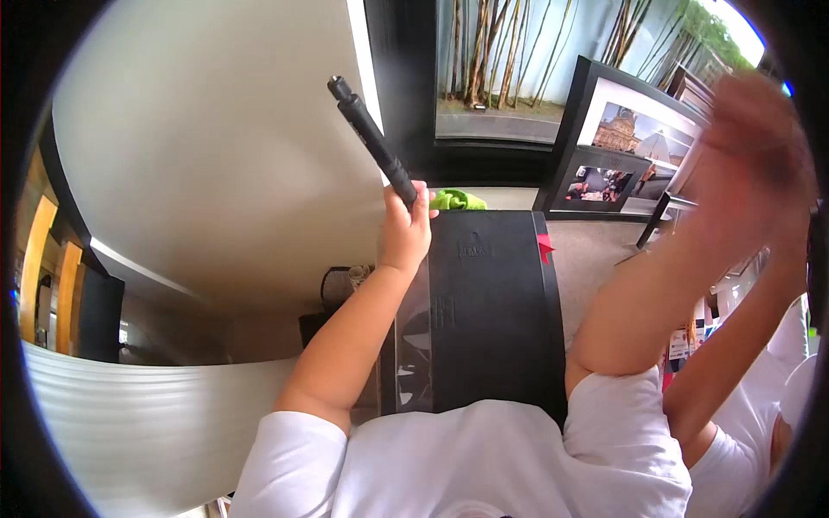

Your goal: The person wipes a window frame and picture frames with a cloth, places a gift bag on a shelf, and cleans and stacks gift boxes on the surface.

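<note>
My left hand [408,226] is wrapped round the lower end of a black stick-like tool [376,142], which points up and to the left in front of the pale wall. Below and to the right of that hand lies a large black case [496,302] with a red tag on its right edge. My right hand [756,138] is raised at the upper right, smeared by motion, in front of the framed pictures. Its fingers cannot be made out, nor whether they hold anything.
Framed photographs [639,142] lean beside the window at the right. A green cloth [458,200] lies behind the case. Another person in a white shirt [747,423] is close at the lower right, one arm raised. A white ribbed surface [155,423] fills the lower left.
</note>
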`<action>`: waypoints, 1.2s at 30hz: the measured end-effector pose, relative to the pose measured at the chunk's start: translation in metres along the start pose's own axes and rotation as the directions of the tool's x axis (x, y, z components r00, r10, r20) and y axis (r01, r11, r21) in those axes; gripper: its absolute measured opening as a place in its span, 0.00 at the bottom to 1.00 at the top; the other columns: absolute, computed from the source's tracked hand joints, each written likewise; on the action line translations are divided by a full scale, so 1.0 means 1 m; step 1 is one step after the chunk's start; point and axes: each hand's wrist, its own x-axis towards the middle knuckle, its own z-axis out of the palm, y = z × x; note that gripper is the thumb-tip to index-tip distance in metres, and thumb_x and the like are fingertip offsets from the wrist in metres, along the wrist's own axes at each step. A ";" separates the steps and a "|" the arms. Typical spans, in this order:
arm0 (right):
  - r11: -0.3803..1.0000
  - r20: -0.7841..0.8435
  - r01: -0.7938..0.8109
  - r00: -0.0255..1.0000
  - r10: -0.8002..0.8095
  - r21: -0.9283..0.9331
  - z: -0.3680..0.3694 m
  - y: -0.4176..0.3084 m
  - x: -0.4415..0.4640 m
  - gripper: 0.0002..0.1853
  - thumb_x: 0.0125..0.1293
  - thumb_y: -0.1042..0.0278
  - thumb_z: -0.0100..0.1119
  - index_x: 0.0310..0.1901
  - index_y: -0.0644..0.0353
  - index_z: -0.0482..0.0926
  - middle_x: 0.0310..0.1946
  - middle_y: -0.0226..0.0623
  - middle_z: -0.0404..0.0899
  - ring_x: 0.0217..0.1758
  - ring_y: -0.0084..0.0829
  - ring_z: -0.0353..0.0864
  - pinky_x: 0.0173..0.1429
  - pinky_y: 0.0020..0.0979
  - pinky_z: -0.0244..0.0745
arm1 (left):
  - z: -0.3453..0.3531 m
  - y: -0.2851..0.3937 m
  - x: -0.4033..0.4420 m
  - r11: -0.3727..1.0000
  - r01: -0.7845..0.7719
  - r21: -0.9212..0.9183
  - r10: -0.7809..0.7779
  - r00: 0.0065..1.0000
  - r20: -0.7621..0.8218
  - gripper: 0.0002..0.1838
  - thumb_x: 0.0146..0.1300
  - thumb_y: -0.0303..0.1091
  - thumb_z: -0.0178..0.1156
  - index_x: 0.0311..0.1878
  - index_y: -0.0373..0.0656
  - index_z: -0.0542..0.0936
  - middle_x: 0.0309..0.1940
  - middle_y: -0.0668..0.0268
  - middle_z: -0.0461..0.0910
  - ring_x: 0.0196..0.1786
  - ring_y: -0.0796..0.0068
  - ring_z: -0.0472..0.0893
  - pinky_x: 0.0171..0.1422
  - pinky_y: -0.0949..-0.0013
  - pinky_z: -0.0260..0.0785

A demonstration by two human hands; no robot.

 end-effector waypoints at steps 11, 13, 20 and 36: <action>0.915 0.524 -0.098 0.841 -0.134 0.392 0.044 -0.034 -0.016 0.10 0.59 0.65 0.57 0.42 0.54 0.80 0.36 0.37 0.79 0.38 0.30 0.78 0.46 0.29 0.73 | 0.002 0.008 0.002 1.000 -0.014 0.018 0.015 0.997 -0.074 0.09 0.67 0.30 0.50 0.44 0.37 0.65 0.35 0.61 0.73 0.36 0.74 0.79 0.35 0.73 0.78; 0.914 0.380 -0.125 0.924 -0.034 0.386 0.021 -0.018 0.000 0.11 0.58 0.65 0.57 0.43 0.53 0.80 0.37 0.39 0.80 0.40 0.32 0.78 0.47 0.30 0.73 | 0.002 0.004 0.001 1.000 -0.008 -0.018 0.006 0.996 -0.091 0.09 0.67 0.31 0.50 0.44 0.37 0.65 0.35 0.61 0.74 0.36 0.74 0.79 0.35 0.73 0.78; 0.116 0.064 -0.272 0.193 0.979 -0.955 -0.021 0.213 -0.038 0.21 0.52 0.57 0.60 0.48 0.53 0.79 0.42 0.38 0.81 0.44 0.36 0.79 0.51 0.35 0.72 | -0.002 0.004 0.001 1.000 0.023 0.019 -0.023 0.999 -0.045 0.10 0.68 0.31 0.48 0.47 0.38 0.63 0.42 0.63 0.71 0.41 0.75 0.78 0.38 0.73 0.78; 0.410 0.341 -0.180 0.320 0.884 -0.894 -0.037 0.326 -0.108 0.21 0.56 0.71 0.53 0.53 0.44 0.75 0.41 0.45 0.80 0.46 0.44 0.78 0.48 0.40 0.70 | -0.004 0.009 -0.002 0.999 0.032 0.035 -0.033 0.999 0.017 0.11 0.69 0.32 0.45 0.50 0.40 0.60 0.46 0.63 0.69 0.45 0.74 0.77 0.41 0.69 0.78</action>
